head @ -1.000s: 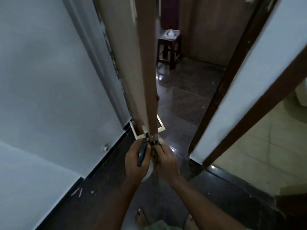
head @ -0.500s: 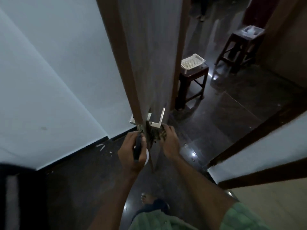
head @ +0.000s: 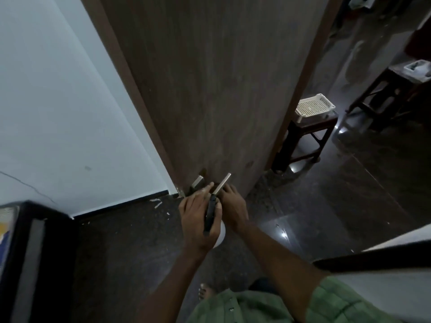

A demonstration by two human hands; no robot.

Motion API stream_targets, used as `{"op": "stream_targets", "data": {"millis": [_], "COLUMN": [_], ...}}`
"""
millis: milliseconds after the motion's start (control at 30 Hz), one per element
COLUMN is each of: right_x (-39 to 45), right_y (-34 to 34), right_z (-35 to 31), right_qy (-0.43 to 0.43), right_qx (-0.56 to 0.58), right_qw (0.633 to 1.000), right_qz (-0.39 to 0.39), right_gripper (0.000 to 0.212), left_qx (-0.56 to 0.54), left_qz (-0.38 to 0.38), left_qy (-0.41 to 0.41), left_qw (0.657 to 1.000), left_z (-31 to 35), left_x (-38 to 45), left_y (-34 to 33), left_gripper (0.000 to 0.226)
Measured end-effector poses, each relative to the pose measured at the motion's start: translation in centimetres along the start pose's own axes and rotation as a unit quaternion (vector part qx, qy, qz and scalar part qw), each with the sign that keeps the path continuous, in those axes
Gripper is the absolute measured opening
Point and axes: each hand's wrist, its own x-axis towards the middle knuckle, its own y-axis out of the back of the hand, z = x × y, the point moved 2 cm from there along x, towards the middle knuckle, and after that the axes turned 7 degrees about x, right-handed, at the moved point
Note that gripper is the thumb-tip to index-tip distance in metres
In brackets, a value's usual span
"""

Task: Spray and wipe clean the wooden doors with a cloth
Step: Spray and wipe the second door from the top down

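Note:
The brown wooden door point(head: 217, 85) stands ajar, its broad face toward me. My left hand point(head: 196, 220) grips a spray bottle point(head: 210, 216) with a black head and white body, held just below the metal lever handle point(head: 222, 183). My right hand point(head: 234, 206) is against the door under that handle. Its fingers point at the wood, and the cloth is hidden behind the hand.
A white wall point(head: 58, 101) is left of the door. A stool with a white perforated basket point(head: 313, 108) stands behind the door's edge, and a second stool point(head: 382, 89) is farther right. A dark-edged object point(head: 35, 252) is at lower left, and my bare foot point(head: 205, 291) is on the dark floor.
The view has swung from the door's edge to its broad face. Both hands stay at the handle, the left still holding the bottle.

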Motion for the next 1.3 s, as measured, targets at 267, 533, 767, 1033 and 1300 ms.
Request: {"op": "stream_targets", "data": {"millis": [267,533,767,1033,1300], "right_x": [8.8,15.2,19.4,20.5,21.1], "right_y": [0.0,-2.8,-4.4,-5.4,-4.7], "right_z": [4.1,6.2,5.5,3.4,3.9], "right_qy": [0.062,0.356,0.505,0.534,0.501], "right_qx": [-0.095,-0.107,-0.123,-0.142,-0.177], "right_qw": [0.981,0.902,0.822,0.802,0.811], "right_qz": [-0.16,-0.218,-0.233,-0.226,-0.245], "right_gripper": [0.082,0.041,0.038,0.043,0.025], "left_qx": [0.101,0.237,0.259,0.278,0.266], "left_qz": [-0.001,0.06,0.122,0.094,0.166], "left_qy": [0.086,0.231,0.316,0.331,0.338], "left_qw": [0.991,0.942,0.905,0.897,0.887], "left_z": [-3.1,-4.2,-3.7,-3.9,-3.3], "left_x": [3.3,6.3,9.1,11.3,12.0], "left_y": [-1.0,-3.7,-5.7,-6.5,-7.7], "left_gripper": [0.028,0.032,0.019,0.024,0.009]}}
